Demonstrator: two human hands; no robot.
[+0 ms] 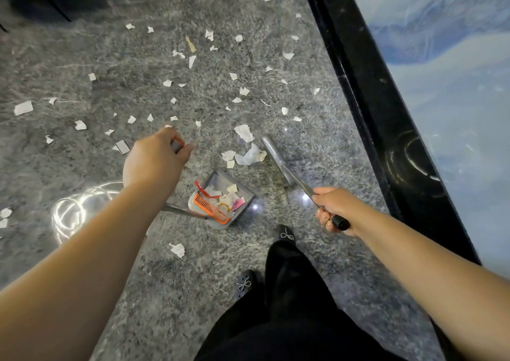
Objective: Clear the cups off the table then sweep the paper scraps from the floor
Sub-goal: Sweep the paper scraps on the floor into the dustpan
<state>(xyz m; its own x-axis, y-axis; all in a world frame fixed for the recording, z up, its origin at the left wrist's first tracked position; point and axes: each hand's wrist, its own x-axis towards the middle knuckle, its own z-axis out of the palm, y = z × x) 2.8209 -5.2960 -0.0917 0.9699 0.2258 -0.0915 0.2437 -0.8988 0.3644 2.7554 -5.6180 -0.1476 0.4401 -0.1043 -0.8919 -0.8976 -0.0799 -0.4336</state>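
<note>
Several white paper scraps (pixel 243 132) lie scattered over the grey marble floor. A grey dustpan (pixel 236 192) with an orange comb edge stands on the floor between my arms and holds some scraps. My left hand (pixel 154 158) grips the top of the dustpan's long handle. My right hand (pixel 332 209) is closed around the broom handle (pixel 305 188). The grey broom head (pixel 271 148) rests on the floor just right of a small pile of scraps (pixel 247 156) in front of the dustpan's mouth.
A glossy black table edge (pixel 367 107) runs diagonally along the right, beside a blue-white marbled surface (pixel 452 85). My black shoes (pixel 284 233) and trousers are below the dustpan. One scrap (pixel 178 249) lies near my feet. A ceiling-light glare (pixel 74 211) shines on the floor at left.
</note>
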